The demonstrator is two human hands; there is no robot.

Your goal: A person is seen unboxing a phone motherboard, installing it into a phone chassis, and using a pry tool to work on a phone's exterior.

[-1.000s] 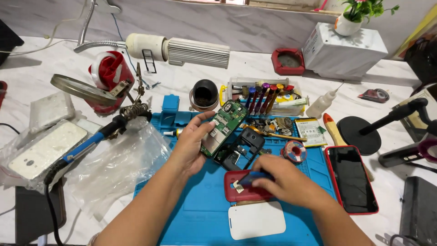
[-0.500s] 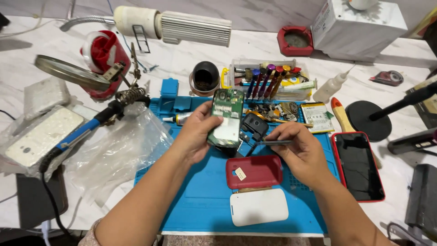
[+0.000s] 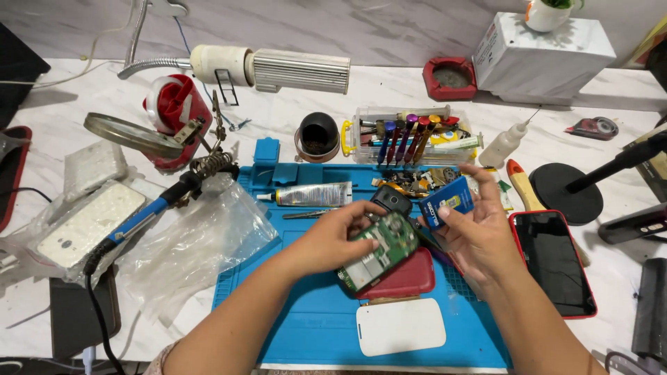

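Observation:
My left hand (image 3: 332,239) holds a green phone circuit board (image 3: 379,251) above the blue work mat (image 3: 306,305), tilted toward the right. My right hand (image 3: 479,232) pinches a small blue card-shaped part (image 3: 445,201) between thumb and fingers, just right of the board. A black phone part (image 3: 391,200) lies on the mat just above the board. Under the board on the mat lies a red phone cover (image 3: 406,279), and a white back cover (image 3: 401,326) lies nearer to me.
A red-framed phone (image 3: 556,260) lies right of the mat. A tray of screwdrivers (image 3: 406,132), a glue tube (image 3: 313,194), a dropper bottle (image 3: 504,144) and a black cup (image 3: 318,134) stand behind. A soldering iron (image 3: 149,212), a plastic bag (image 3: 201,239) and a magnifier stand (image 3: 135,134) are on the left.
My right hand has come up from the red cover holding the small blue part. My left hand has lowered the board and tilted it flatter over the red cover.

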